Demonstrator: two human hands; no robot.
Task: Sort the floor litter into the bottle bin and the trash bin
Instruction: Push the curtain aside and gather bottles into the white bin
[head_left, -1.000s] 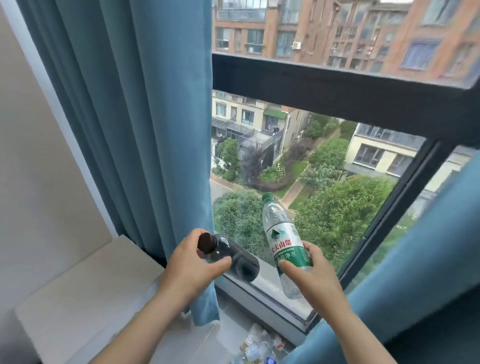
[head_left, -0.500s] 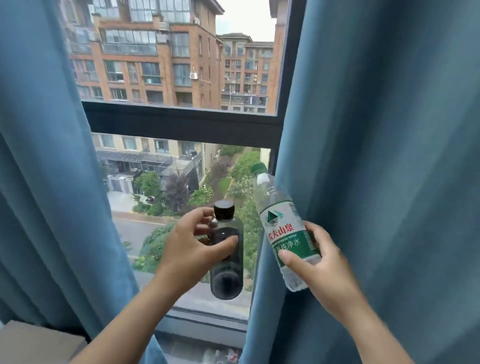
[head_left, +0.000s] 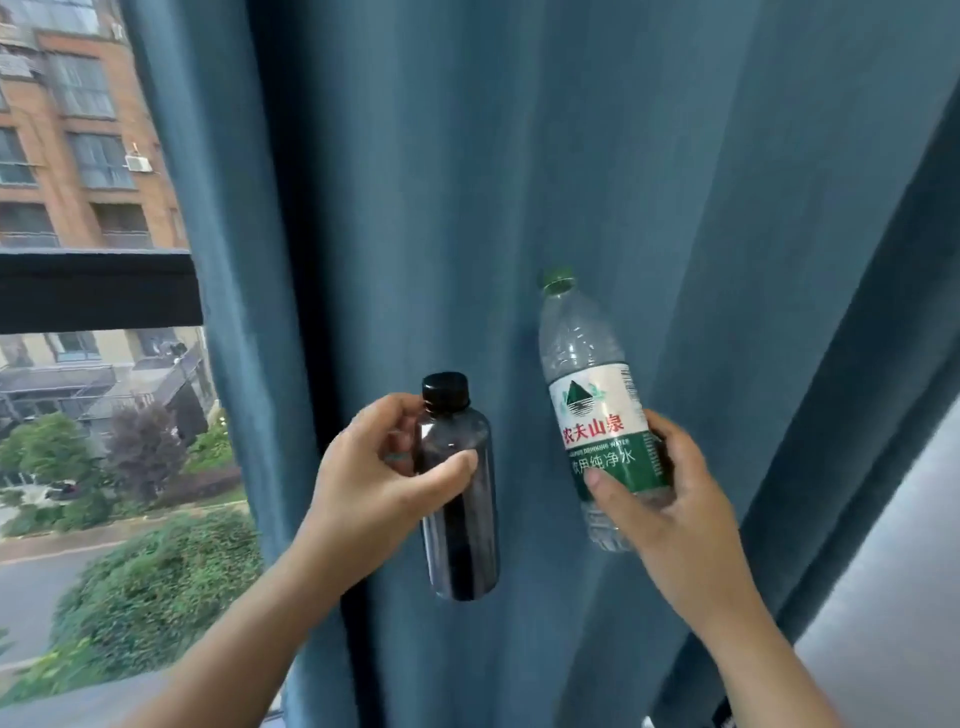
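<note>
Head view: two bottles are held up in the air in front of a blue fabric curtain, and neither rests on any surface. A dark tinted plastic bottle with a black screw cap is gripped upright in the left hand, with the thumb laid across the front of its upper body and the fingers curled behind near the shoulder. A clear plastic water bottle with a green cap and a white-and-green label is gripped in the right hand around the lower label, with its cap tilted slightly left. The bottles are near each other but apart. A window is seen at the left edge, with buildings and shrubs outside. Neither the bottle bin nor the trash bin is in view. The clear bottle is judged empty, light, thin-walled and easily crushed, so a loose wrap at the labelled waist is advised. The dark bottle's fill cannot be told. It is judged stiffer and smooth, possibly slippery, and best taken mid-body.
</note>
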